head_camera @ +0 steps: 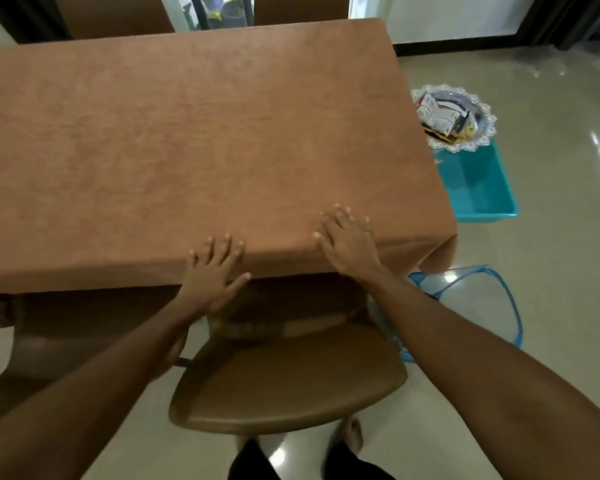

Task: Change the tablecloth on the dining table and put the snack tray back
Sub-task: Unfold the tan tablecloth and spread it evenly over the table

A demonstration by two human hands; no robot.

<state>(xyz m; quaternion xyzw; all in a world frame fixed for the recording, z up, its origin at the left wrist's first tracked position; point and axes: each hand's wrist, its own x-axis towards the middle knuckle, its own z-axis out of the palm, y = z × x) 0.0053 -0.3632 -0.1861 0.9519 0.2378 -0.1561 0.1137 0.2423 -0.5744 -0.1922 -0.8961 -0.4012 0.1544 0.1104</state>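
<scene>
A brown tablecloth (194, 140) covers the whole dining table and hangs over its near and right edges. My left hand (213, 268) lies flat on the cloth at the near edge, fingers spread. My right hand (349, 242) rests flat on the cloth a little to the right, also spread, holding nothing. The snack tray (454, 117), clear with a scalloped rim and packets inside, sits off the table to the right, on the rim of a turquoise tub.
A brown chair (291, 386) stands tucked against the near side between my arms. The turquoise plastic tub (478, 188) sits on the tiled floor right of the table. A blue-rimmed mesh basket (482, 306) stands near the table's front right corner. More chairs stand at the far side.
</scene>
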